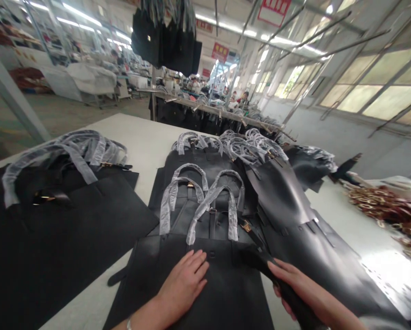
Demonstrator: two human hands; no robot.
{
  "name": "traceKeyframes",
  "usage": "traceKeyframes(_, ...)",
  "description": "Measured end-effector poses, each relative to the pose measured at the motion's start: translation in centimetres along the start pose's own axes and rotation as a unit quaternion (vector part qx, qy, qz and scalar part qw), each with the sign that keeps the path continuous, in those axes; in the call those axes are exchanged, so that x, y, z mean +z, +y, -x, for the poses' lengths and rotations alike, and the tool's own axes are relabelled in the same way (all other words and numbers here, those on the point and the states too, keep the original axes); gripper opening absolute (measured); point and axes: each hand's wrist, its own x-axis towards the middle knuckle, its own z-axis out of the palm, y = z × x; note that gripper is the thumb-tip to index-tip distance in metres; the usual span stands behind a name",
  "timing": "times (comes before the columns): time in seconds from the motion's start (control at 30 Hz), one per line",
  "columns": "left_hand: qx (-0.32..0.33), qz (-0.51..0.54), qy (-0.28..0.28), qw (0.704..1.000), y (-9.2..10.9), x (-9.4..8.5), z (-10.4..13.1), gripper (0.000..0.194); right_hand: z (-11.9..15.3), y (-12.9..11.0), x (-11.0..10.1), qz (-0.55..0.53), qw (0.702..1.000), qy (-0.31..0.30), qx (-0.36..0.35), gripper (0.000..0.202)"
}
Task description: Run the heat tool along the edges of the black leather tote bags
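Note:
A black handbag (222,284) lies flat in front of me, its two handles (212,201) wrapped in clear plastic and pointing away. My left hand (186,279) rests on its front panel with the fingers stretched out, just below the handles. At the bag's right edge, my right hand (287,284) is closed around a long black piece (256,259). The wider far end of this piece reaches over the bag's upper right; its exact kind I cannot make out. Near that end lies a black strap with a gold buckle (246,226). A rounded strap end (117,276) sticks out at the bag's left.
More black bags with wrapped handles lie at the left (71,220), beyond, and in a stack at the right (281,192). A pile of brown straps with metal rings (387,204) sits far right on the pale table (129,126). Black bags (167,41) hang from above.

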Motion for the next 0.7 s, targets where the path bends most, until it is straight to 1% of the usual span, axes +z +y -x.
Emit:
traceKeyframes(0.13, 0.016, -0.023, -0.020, 0.999, 0.2, -0.5, 0.2, 0.038, 0.3, 0.8, -0.8, -0.017, 1.000, 0.009, 0.023, 0.034)
traceKeyframes(0.33, 0.022, -0.032, -0.013, 0.999, 0.0, -0.4, 0.1, 0.037, -1.5, 0.8, -1.3, -0.033, 0.999, 0.035, 0.007, 0.036)
traceKeyframes(0.5, 0.019, -0.013, -0.010, 1.000, -0.1, -0.4, 0.1, 0.036, -0.3, 1.0, -2.1, -0.028, 0.999, 0.036, 0.021, 0.036)
traceKeyframes(0.6, 0.015, -0.007, -0.013, 1.000, 0.0, -0.5, 0.1, 0.035, -0.2, 0.7, -2.3, -0.025, 0.999, 0.032, 0.026, 0.035)
traceKeyframes(0.7, 0.017, -0.011, -0.017, 1.000, 0.0, -0.5, 0.1, 0.036, -1.1, 0.1, -2.2, -0.023, 0.999, 0.029, 0.015, 0.035)
